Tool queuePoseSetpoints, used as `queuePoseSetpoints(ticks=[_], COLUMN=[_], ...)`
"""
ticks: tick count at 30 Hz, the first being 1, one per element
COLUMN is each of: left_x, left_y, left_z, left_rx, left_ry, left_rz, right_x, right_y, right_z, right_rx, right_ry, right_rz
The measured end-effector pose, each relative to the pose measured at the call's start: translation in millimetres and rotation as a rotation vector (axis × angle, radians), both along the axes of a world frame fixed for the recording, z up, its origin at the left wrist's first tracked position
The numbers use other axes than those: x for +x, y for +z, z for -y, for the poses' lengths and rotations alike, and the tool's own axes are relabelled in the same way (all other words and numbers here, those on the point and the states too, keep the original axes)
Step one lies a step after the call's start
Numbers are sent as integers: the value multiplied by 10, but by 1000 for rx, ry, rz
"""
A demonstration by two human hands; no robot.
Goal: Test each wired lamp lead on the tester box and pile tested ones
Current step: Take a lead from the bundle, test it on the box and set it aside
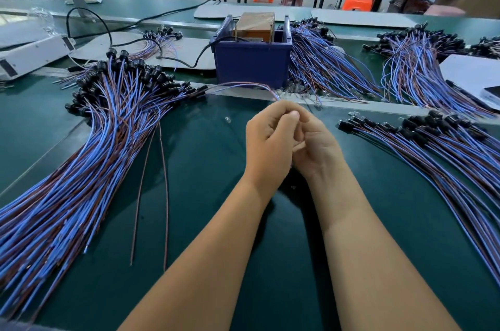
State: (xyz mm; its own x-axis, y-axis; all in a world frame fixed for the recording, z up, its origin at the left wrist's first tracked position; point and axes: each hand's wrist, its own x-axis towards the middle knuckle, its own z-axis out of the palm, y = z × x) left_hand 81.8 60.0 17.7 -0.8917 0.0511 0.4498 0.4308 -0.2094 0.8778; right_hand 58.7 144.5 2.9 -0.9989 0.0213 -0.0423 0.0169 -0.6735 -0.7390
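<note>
Two hands, left hand (pixel 267 146) and right hand (pixel 315 146), fingers curled together pinching one lead (pixel 243 84), blue box (pixel 251 62) behind, lead piles (pixel 89 146) flanking

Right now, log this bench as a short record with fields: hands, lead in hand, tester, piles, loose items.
hands: left hand and right hand pressed together at bench centre, fingers curled
lead in hand: one blue-brown lead arcs from the fingertips toward the left pile; grip point hidden
tester: blue box beyond the hands, black cable running to it
piles: large left pile; near right pile; more bundles beside the box
loose items: two bare brown wires on green mat
</note>
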Motion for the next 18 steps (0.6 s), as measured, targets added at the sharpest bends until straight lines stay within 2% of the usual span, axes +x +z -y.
queuePoseSetpoints(ticks=[4, 7, 9, 14, 16, 18], left_x=[-165, -346, -456, -517, -481, -464], left_y=[-92, -149, -178, -186, -194, -187], left_z=[42, 175, 261, 341, 338, 340], left_rx=[37, -87, -90, 100, 133, 168], left_ry=[232, 321, 333, 322, 339, 332], left_rz=[176, 336, 413, 445, 440, 450], right_x=[-22, -36, -31, -17, -2, 1], right_y=[16, -2, -19, -45, -35, -32], right_z=[19, 49, 90, 161, 184, 200], right_rx=[37, 228, 388, 874, 961, 957], right_ry=[-46, -58, -76, -13, 47, 53], right_rz=[0, 2, -22, -103, -116, -112])
